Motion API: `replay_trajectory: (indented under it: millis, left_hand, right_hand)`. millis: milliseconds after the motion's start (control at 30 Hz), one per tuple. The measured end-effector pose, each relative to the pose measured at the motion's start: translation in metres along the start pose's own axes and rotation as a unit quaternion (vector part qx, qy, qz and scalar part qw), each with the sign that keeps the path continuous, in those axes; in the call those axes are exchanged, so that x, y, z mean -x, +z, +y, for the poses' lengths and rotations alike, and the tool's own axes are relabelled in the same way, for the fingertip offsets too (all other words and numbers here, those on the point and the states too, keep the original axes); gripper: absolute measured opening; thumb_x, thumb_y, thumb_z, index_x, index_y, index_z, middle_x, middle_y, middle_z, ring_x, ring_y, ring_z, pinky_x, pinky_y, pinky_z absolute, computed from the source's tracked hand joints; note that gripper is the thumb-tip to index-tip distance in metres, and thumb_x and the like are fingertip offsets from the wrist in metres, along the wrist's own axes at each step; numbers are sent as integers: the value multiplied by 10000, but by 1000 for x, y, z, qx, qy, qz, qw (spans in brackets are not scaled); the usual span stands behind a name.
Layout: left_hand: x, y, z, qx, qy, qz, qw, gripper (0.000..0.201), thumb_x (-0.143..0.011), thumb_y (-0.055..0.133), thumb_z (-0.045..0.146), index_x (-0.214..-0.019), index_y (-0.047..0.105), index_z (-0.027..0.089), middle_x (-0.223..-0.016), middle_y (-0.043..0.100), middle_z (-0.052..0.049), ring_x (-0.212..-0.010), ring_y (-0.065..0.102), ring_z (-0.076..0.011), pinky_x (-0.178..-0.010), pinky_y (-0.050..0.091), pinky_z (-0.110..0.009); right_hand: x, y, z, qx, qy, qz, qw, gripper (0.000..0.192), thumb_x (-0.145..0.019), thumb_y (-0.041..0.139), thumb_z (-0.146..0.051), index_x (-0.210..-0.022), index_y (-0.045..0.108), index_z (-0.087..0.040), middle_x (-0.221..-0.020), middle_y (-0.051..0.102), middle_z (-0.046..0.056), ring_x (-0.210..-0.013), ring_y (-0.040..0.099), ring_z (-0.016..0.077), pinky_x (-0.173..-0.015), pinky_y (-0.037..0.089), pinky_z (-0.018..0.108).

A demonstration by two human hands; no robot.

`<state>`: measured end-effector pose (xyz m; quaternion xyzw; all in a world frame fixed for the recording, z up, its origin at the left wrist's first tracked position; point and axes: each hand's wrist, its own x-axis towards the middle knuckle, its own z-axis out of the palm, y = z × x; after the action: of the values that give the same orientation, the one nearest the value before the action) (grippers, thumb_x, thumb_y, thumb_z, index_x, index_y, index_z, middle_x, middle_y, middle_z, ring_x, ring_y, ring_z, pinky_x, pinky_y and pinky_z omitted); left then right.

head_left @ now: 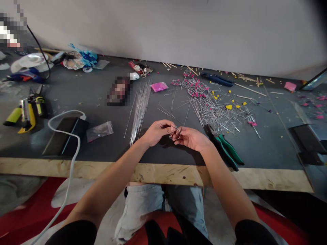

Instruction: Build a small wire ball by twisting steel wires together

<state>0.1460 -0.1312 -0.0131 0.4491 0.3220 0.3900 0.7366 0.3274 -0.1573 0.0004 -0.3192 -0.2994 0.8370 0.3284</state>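
A pale wall (178, 34) stands beyond the left hand (158, 132) and right hand (193, 138); beneath them spreads a dark, littered table (102, 149) with a wood edge (166, 173). Ahead rightward lies a wire pile (219, 112). Both hands' fingertips pinch a bent wire (180, 132) between them.

Two hands (157, 133), one pair of green pliers (233, 152), one white cord (72, 163), two pink packets (159, 87) are seen. The thin wires (141, 109) are too many to be counted.
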Motion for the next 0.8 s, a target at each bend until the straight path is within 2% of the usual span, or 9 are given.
replay_trajectory:
  millis: [267,533,700,800]
  left_hand:
    - [0,-1,1,11,-25,-15,1000,278,-637,774,331,-774,633,135,-668,630,-8,-586,566,-99,-602,474,-264]
    - [0,-2,4,30,-50,-31,998,246,-662,758,310,-767,621,134,-654,625,-7,-567,567,-90,-584,471,-249]
    - [-1,-3,6,51,-62,15,997,241,-672,748,281,-800,599,141,-692,634,-5,-605,595,-91,-599,472,-234]
    - [-1,-3,7,52,-63,14,997,203,-711,714,266,-812,590,141,-737,653,-17,-610,596,-86,-618,477,-239]
  right_hand:
    - [-1,-5,2,20,30,-7,999,114,-753,559,-165,-834,632,-130,-834,669,54,-763,627,144,-749,543,306]
    - [0,-7,0,53,18,-14,998,120,-785,576,-231,-747,636,-135,-780,669,47,-719,628,140,-720,541,305]
    - [-2,-4,-2,88,-70,47,993,113,-756,657,-246,-837,635,-171,-795,685,14,-720,652,128,-689,541,282]
    - [-4,-2,0,119,-131,77,981,158,-723,698,-229,-866,645,-187,-779,688,-2,-715,652,123,-654,541,271]
